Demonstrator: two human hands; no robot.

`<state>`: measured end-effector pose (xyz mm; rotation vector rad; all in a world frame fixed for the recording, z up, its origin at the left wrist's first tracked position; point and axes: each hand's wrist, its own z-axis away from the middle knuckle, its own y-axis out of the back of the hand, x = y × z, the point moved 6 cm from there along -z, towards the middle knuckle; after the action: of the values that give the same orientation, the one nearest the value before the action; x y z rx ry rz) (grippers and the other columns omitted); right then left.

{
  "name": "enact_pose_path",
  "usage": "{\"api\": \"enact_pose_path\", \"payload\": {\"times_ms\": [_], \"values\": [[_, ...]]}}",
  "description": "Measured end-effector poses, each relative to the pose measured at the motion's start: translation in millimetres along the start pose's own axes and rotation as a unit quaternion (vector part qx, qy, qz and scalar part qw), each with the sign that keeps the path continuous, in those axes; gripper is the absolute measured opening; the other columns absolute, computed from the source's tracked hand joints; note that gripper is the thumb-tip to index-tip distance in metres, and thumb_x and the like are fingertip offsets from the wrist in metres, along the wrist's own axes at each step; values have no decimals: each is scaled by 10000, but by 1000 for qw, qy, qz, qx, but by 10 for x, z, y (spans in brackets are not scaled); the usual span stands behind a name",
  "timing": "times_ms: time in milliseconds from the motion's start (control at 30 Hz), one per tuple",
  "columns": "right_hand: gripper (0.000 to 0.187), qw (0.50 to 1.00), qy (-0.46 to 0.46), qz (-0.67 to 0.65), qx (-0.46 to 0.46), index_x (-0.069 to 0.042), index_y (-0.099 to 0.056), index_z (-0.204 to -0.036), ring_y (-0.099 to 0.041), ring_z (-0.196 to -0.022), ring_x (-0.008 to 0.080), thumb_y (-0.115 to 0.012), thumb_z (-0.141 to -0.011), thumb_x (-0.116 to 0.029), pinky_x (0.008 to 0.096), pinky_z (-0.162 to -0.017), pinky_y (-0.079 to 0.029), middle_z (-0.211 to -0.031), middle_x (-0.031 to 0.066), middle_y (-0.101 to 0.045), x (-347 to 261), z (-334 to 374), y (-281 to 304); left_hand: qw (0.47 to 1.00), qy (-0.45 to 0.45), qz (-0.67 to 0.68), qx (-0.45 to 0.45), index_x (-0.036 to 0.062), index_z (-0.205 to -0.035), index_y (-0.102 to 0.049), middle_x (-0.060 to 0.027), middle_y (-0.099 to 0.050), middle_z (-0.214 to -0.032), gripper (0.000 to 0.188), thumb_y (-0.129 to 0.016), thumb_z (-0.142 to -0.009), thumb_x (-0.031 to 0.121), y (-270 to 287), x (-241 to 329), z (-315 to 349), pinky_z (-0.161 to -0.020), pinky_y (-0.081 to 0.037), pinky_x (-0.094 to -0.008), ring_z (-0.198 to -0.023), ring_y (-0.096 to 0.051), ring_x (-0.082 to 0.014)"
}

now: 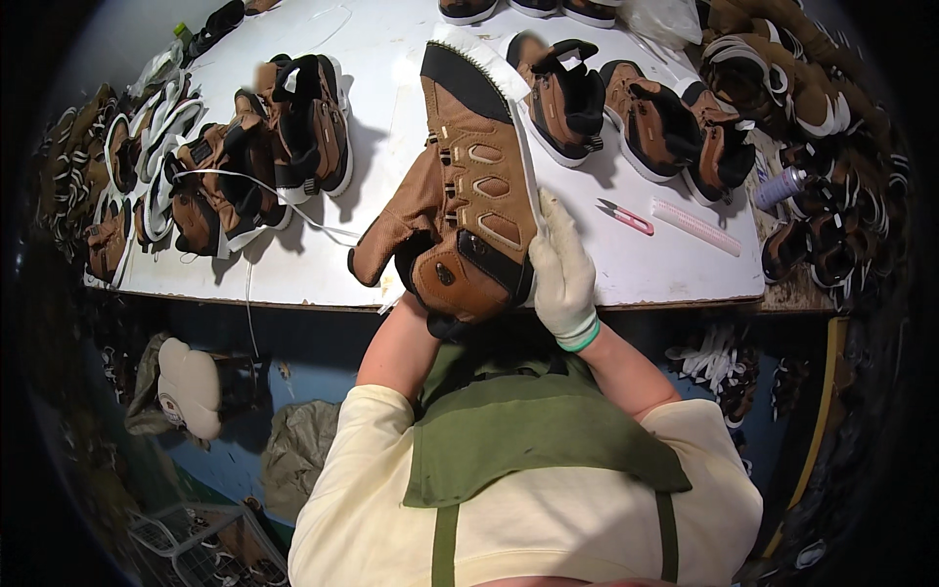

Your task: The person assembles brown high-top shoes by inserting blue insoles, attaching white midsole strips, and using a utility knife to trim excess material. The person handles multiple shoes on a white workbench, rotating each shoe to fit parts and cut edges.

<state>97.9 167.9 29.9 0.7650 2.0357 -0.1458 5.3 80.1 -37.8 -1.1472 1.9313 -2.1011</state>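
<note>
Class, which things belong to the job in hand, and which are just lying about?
Probably the job's: brown shoe being held, gloved right hand touching it, similar shoes.

Apparently just lying about: pink-handled pointed tool, pinkish strip, can, beige cushion-like thing.

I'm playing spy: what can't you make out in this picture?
All in the head view:
Left fingers: hidden by the brown-and-black shoe upper.
Top row of shoes: cut off by the picture's upper edge.
Spray can: print too small to read.
Far-left pile: blurred near the dark rim.
</note>
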Motion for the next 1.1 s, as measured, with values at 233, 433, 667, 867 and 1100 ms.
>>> {"api": "enact_pose_path", "payload": {"times_ms": [233, 433, 667, 867, 1100], "values": [[459, 999, 36, 28, 6, 154, -388, -1353, -613, -1107, 333, -450, -935, -23, 359, -957, -469, -1246, 310, -558, -25, 18, 26, 999, 15, 27, 25, 76, -1432, -341, -138, -451, -1383, 474, -353, -1040, 341, 65, -57, 19, -1065, -426, -398, -1234, -488, -263], [454, 1000, -5, -16, 9, 153, -390, -1353, -628, -1069, 319, -443, -938, -23, 351, -931, -482, -1231, 302, -570, 16, 49, 29, 999, 28, 30, 26, 90, -1442, -334, -131, -444, -1401, 477, -366, -1035, 337, 71, -70, 22, -1077, -411, -399, -1255, -473, -264], [448, 1000, 22, -2, 15, 155, -398, -1348, -629, -1049, 294, -438, -937, -19, 334, -910, -487, -1221, 286, -581, 59, 68, 34, 999, 35, 24, 18, 109, -1448, -333, -117, -439, -1416, 483, -400, -1024, 330, 108, -99, 20, -1097, -384, -394, -1289, -444, -254], [433, 1000, 20, 4, 5, 156, -413, -1332, -584, -1160, 342, -437, -942, -31, 363, -985, -451, -1263, 300, -556, 124, 88, 37, 990, 34, 135, 8, 122, -1452, -330, -108, -436, -1426, 489, -418, -1017, 327, 73, -101, 25, -1111, -365, -389, -1313, -424, -247], [435, 1000, -14, -15, 11, 160, -410, -1331, -568, -1186, 341, -434, -945, -39, 362, -1010, -434, -1276, 293, -552, 107, 96, 49, 992, 38, 108, 44, 94, -1446, -326, -118, -453, -1402, 476, -404, -1026, 304, 132, -112, 22, -1091, -381, -375, -1283, -446, -254]]}}
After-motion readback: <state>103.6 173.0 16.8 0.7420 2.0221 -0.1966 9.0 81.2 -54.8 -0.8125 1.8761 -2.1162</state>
